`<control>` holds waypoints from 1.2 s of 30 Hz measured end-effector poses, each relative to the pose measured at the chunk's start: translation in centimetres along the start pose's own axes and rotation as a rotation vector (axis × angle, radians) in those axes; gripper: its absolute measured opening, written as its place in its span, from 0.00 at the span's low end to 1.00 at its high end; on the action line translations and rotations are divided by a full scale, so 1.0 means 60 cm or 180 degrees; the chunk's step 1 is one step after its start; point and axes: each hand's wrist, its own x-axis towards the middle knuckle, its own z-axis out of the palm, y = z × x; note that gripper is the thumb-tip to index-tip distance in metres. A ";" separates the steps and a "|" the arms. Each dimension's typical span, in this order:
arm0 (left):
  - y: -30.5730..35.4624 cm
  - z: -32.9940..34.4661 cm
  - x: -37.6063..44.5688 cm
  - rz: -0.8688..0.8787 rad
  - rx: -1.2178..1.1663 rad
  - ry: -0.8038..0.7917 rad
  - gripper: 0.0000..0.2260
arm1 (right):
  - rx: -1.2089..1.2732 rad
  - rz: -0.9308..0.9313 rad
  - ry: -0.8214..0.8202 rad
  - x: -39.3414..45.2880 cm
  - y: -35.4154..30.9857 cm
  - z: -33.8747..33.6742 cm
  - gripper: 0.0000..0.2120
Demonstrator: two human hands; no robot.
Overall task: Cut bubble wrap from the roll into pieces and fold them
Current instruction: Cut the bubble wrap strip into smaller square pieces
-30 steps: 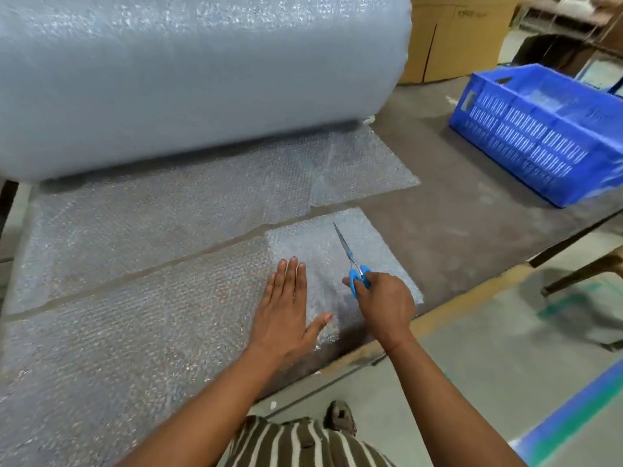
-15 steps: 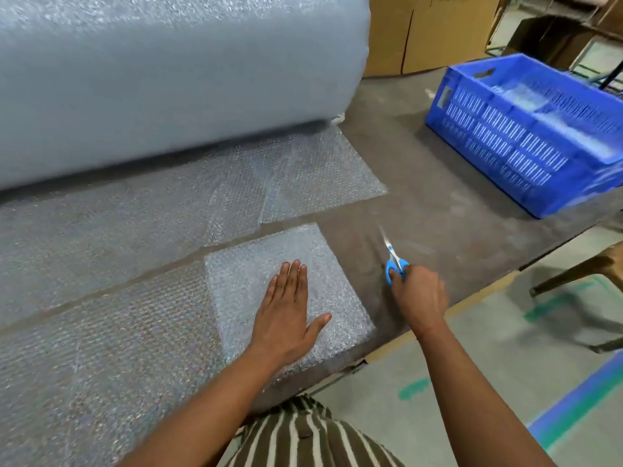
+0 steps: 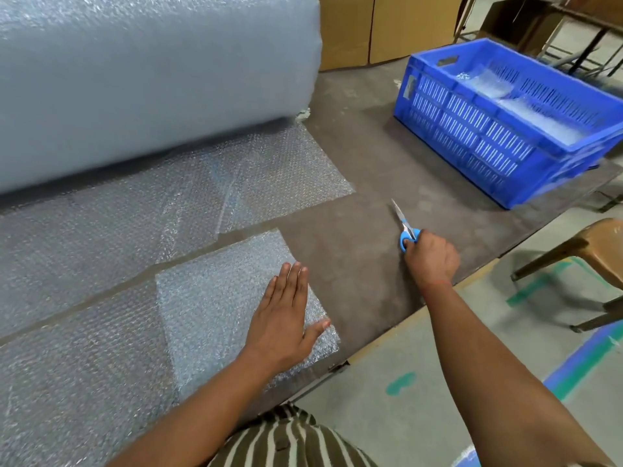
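Both busy: left hand (image 3: 282,321) flat on folded bubble wrap (image 3: 215,298), right hand (image 3: 431,257) gripping scissors (image 3: 406,227) over brown table (image 3: 364,156).

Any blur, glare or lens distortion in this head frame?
Head view: the blue slotted plastic crate is smeared by motion blur at its right end; the big grey bubble wrap roll bows with wide-angle distortion; soft glints on the folded bubble wrap piece; both hands sharp.

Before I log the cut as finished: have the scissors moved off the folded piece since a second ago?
Yes. The right hand has carried the scissors rightward off the folded bubble wrap piece onto bare table, toward the blue crate.
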 end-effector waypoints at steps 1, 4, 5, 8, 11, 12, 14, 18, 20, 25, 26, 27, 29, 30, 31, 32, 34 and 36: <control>-0.001 0.001 -0.002 -0.0003 -0.0037 0.0034 0.44 | -0.0102 -0.0052 0.0035 0.007 0.001 0.001 0.17; -0.006 0.001 -0.011 -0.0063 -0.0080 0.0079 0.44 | -0.0380 -0.0100 0.0192 0.021 0.003 0.012 0.17; -0.010 0.004 -0.015 -0.0103 -0.0064 0.0059 0.45 | -0.0452 -0.0062 0.0251 0.020 0.004 0.015 0.18; -0.020 0.010 -0.028 -0.0261 -0.0151 0.0086 0.45 | -0.0098 -0.0005 0.0602 -0.007 0.000 0.011 0.18; -0.028 0.017 -0.042 -0.0495 -0.0109 0.0078 0.45 | 0.0957 -0.0328 0.0413 -0.080 -0.037 0.006 0.13; -0.029 0.018 -0.048 -0.0590 -0.0090 0.0075 0.45 | 0.1083 -0.0546 0.0059 -0.114 -0.055 0.010 0.13; -0.030 0.021 -0.062 -0.0757 -0.0090 0.0094 0.43 | 0.1081 -0.1048 -0.0654 -0.194 -0.087 0.025 0.16; -0.036 0.036 -0.098 -0.0953 -0.0165 0.0345 0.37 | 0.0186 -0.1771 -0.0666 -0.323 -0.127 0.050 0.29; -0.045 0.048 -0.120 -0.1023 -0.0082 0.0465 0.36 | -0.0016 -0.1857 -0.0610 -0.351 -0.139 0.056 0.35; -0.060 0.059 -0.167 -0.1101 -0.0181 0.0141 0.38 | 0.0555 -0.1414 -0.1102 -0.354 -0.160 0.066 0.42; -0.063 0.059 -0.171 -0.1073 -0.0186 0.0096 0.39 | 0.0790 -0.1240 -0.1268 -0.352 -0.165 0.062 0.41; -0.065 0.057 -0.173 -0.1043 -0.0197 0.0121 0.39 | 0.0960 -0.1117 -0.1366 -0.349 -0.170 0.058 0.39; -0.068 0.054 -0.174 -0.1024 -0.0214 0.0086 0.39 | 0.1181 -0.0948 -0.1469 -0.342 -0.177 0.058 0.37; -0.069 0.054 -0.174 -0.1016 -0.0206 0.0011 0.40 | 0.1226 -0.0882 -0.1515 -0.340 -0.180 0.057 0.36; -0.070 0.054 -0.175 -0.1006 -0.0208 -0.0038 0.40 | 0.1249 -0.0815 -0.1566 -0.338 -0.183 0.056 0.36; -0.071 0.054 -0.175 -0.0994 -0.0204 -0.0049 0.39 | 0.1308 -0.0718 -0.1644 -0.336 -0.184 0.055 0.36; -0.074 0.054 -0.175 -0.0973 -0.0238 -0.0060 0.39 | 0.1698 -0.0489 -0.1875 -0.328 -0.187 0.050 0.30; -0.079 0.052 -0.178 -0.0929 -0.0411 -0.0062 0.39 | 0.2374 -0.0242 -0.2237 -0.324 -0.192 0.038 0.19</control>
